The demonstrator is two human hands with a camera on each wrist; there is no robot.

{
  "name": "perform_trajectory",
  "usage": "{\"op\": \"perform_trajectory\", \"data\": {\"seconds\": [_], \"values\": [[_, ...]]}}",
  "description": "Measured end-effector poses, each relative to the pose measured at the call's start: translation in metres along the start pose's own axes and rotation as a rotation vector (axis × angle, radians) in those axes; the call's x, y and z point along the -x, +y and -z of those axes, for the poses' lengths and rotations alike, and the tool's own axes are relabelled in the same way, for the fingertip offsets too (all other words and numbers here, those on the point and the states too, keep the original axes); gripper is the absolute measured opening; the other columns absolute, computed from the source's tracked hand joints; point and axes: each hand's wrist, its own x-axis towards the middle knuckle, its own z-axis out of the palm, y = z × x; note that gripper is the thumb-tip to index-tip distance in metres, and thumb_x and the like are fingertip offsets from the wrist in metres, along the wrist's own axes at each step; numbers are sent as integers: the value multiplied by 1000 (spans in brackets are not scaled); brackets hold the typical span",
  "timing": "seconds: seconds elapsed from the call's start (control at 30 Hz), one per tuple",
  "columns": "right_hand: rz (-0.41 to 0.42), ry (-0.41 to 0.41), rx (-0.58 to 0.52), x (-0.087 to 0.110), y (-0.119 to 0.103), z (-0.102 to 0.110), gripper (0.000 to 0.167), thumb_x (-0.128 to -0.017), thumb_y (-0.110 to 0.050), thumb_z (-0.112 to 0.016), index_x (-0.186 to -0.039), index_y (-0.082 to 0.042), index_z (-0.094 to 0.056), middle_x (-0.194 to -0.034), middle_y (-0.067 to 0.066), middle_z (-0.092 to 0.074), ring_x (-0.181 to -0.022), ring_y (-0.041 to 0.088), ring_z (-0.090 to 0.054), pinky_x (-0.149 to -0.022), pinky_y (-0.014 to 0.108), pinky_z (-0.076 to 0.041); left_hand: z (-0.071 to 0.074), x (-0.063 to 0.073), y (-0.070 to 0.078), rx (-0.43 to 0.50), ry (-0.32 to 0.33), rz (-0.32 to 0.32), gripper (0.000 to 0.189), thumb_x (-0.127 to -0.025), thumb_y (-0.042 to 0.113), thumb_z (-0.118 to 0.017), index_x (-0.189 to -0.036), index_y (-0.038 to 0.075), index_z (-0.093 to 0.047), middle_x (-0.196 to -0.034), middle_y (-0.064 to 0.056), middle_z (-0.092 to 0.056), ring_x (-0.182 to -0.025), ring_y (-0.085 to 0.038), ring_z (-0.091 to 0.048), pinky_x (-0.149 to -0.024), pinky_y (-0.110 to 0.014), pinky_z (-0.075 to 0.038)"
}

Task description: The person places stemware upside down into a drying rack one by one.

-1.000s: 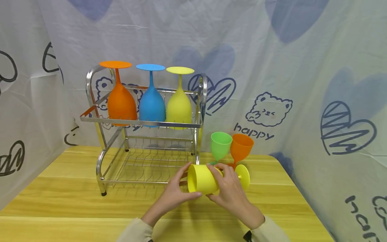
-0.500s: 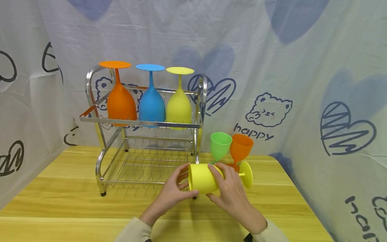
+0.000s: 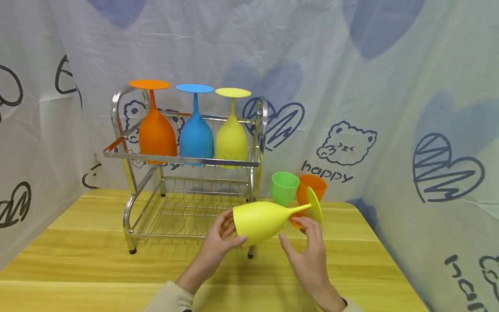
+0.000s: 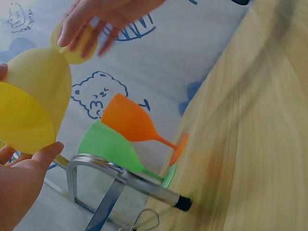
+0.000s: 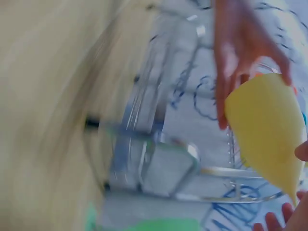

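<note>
A yellow plastic goblet [image 3: 260, 222] lies on its side in the air above the table, mouth to the left and foot tipped up to the right. My left hand [image 3: 213, 250] holds its bowl near the rim, thumb in front and fingers behind. Just below the stem, my right hand [image 3: 309, 262] has thumb and fingers spread apart, gripping nothing. In the left wrist view the right hand [image 4: 108, 19] hovers by the goblet's stem and foot; whether it touches them I cannot tell. Behind stand a green goblet [image 3: 284, 187] and an orange goblet [image 3: 315, 187], both upright and partly hidden.
A two-tier metal rack [image 3: 130, 190] stands left of centre. On its upper tier an orange goblet [image 3: 157, 134], a blue goblet [image 3: 196, 136] and a yellow goblet [image 3: 231, 138] sit upside down. The wooden table [image 3: 97, 277] meets printed cloth at the back and sides.
The right hand has let go of the yellow goblet's bowl and moved right and down. The goblet, now in the left hand alone, has shifted slightly left and its foot has tipped up.
</note>
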Motion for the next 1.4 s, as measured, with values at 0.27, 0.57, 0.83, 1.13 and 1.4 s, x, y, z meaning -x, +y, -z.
{"op": "perform_trajectory", "data": {"seconds": [0.27,0.57,0.83,1.13,1.4], "values": [[-658,-263,-865,-7,-6,-1,62,-93,-4,-58,-146,-1,-27,-142,18,-37,-124,25,-47,-98,42,-47,1,0,2,111,-84,14,84,-83,5,-67,-149,-6,-16,-151,-28,-24,-138,-41,-27,-104,-34,-39],[-598,-252,-1008,-10,0,-9,68,-89,-3,-62,-146,-5,-25,-137,15,-42,-115,21,-51,-92,33,-49,0,-2,-1,132,-145,41,84,-85,8,-64,-150,-5,-12,-150,-28,-22,-137,-40,-29,-104,-34,-40],[-564,-183,-993,-9,3,-15,66,-82,6,-63,-140,-4,-33,-132,13,-47,-111,21,-54,-93,33,-49,2,0,-2,126,-203,42,85,-90,16,-63,-152,-2,-8,-152,-26,-21,-138,-37,-28,-105,-34,-38],[-547,-149,-905,-5,5,-19,62,-79,10,-66,-133,-7,-42,-127,9,-51,-108,22,-56,-89,30,-51,28,8,4,-174,-22,2,60,-99,17,-54,-150,1,-26,-151,-20,-32,-136,-36,-34,-109,-47,-33],[-400,-197,-654,1,10,-25,69,-77,9,-74,-137,3,-41,-128,12,-54,-113,17,-56,-93,28,-48,93,25,28,-565,344,-86,48,-99,11,-55,-142,-2,-40,-143,-24,-41,-125,-42,-45,-99,-38,-45]]}}
